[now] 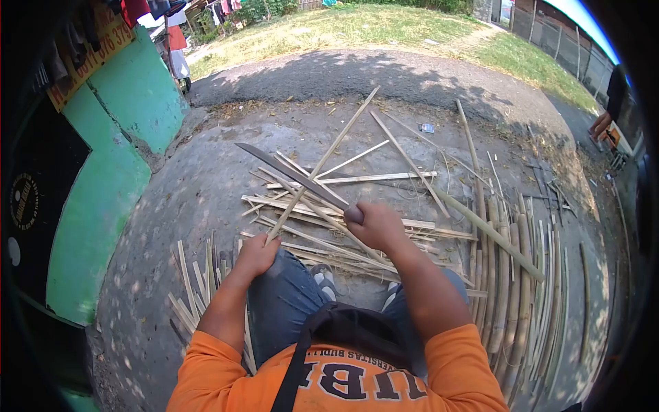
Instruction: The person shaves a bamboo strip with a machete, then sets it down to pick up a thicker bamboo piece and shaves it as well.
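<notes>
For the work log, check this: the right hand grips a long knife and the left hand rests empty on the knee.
Not empty. The head view shows the left hand closed on a thin bamboo strip over the knee; the right hand does grip the long knife.

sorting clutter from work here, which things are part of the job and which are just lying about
In use: knife in right hand, thin strip in left hand, pile of strips.
Lying about: small packet, hanging clothes, green wall.
</notes>
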`<state>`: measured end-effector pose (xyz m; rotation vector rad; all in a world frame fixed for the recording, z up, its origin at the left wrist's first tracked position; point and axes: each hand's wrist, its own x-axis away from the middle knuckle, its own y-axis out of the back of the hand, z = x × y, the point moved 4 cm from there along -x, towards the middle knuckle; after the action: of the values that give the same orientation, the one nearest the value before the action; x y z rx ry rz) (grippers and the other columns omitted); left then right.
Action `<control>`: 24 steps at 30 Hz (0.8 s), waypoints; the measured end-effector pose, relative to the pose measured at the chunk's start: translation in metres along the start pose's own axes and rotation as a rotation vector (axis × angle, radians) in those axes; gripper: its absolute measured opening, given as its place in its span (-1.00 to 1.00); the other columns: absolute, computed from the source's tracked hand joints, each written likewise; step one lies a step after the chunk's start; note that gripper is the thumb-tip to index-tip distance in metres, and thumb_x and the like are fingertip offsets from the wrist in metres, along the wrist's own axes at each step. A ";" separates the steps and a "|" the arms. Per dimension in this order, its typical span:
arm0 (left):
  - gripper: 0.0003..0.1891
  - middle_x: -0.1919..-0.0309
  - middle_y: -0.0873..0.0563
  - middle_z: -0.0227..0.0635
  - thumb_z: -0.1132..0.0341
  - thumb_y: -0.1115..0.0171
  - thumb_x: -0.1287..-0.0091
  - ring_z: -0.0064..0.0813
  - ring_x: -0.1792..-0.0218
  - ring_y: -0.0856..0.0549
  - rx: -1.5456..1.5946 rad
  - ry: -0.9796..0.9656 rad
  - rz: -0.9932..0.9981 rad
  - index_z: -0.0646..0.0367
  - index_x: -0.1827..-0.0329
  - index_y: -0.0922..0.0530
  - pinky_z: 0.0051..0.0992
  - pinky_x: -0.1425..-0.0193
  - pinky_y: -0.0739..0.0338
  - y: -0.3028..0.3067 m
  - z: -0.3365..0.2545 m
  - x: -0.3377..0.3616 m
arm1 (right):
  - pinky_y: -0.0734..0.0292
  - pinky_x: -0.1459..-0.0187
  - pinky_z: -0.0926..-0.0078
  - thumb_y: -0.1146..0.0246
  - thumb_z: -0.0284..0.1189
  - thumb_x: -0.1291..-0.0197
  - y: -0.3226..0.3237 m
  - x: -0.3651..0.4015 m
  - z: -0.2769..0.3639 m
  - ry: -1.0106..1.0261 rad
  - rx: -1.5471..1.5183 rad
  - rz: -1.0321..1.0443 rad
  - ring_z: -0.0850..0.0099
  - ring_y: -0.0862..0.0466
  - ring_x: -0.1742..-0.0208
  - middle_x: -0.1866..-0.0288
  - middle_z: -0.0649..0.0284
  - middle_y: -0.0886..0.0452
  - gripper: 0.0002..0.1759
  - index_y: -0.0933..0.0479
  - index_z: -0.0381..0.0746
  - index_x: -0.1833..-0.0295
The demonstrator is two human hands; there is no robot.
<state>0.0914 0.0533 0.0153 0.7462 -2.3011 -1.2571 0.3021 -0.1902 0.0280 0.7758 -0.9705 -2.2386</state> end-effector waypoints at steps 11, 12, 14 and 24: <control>-0.57 0.27 -0.76 0.26 0.00 -0.24 -0.49 0.36 0.13 -0.73 0.025 -0.062 -0.129 0.29 0.18 -0.68 0.12 0.03 -0.57 -0.004 -0.009 0.020 | -0.63 0.22 -0.06 -0.38 -0.23 -0.22 -0.037 -0.013 -0.004 0.141 0.157 -0.008 -0.05 -0.75 0.28 0.37 0.05 -0.72 -0.79 -0.59 -0.13 0.24; -0.57 0.28 -0.76 0.26 0.00 -0.24 -0.49 0.36 0.14 -0.73 0.025 -0.068 -0.134 0.29 0.20 -0.67 0.13 0.04 -0.57 -0.005 -0.006 0.019 | -0.63 0.23 -0.05 -0.37 -0.24 -0.23 -0.038 -0.015 -0.005 0.149 0.174 -0.019 -0.05 -0.75 0.29 0.38 0.05 -0.72 -0.80 -0.59 -0.13 0.26; -0.57 0.30 -0.75 0.25 -0.01 -0.24 -0.49 0.37 0.16 -0.73 0.024 -0.077 -0.142 0.28 0.22 -0.66 0.16 0.06 -0.56 -0.008 0.002 0.015 | -0.63 0.24 -0.05 -0.37 -0.25 -0.22 -0.043 -0.018 -0.009 0.166 0.183 -0.043 -0.05 -0.74 0.31 0.41 0.06 -0.71 -0.81 -0.59 -0.12 0.28; -0.57 0.36 -0.75 0.20 -0.02 -0.25 -0.48 0.34 0.24 -0.73 0.022 -0.095 -0.131 0.26 0.24 -0.64 0.17 0.13 -0.56 -0.005 -0.001 0.020 | -0.62 0.24 -0.06 -0.40 -0.28 -0.14 -0.046 -0.027 -0.018 0.205 0.228 -0.079 -0.04 -0.73 0.35 0.45 0.06 -0.69 -0.83 -0.60 -0.12 0.30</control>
<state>0.0782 0.0378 0.0131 0.8751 -2.3784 -1.3528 0.3207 -0.1531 -0.0101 1.1381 -1.1224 -2.0851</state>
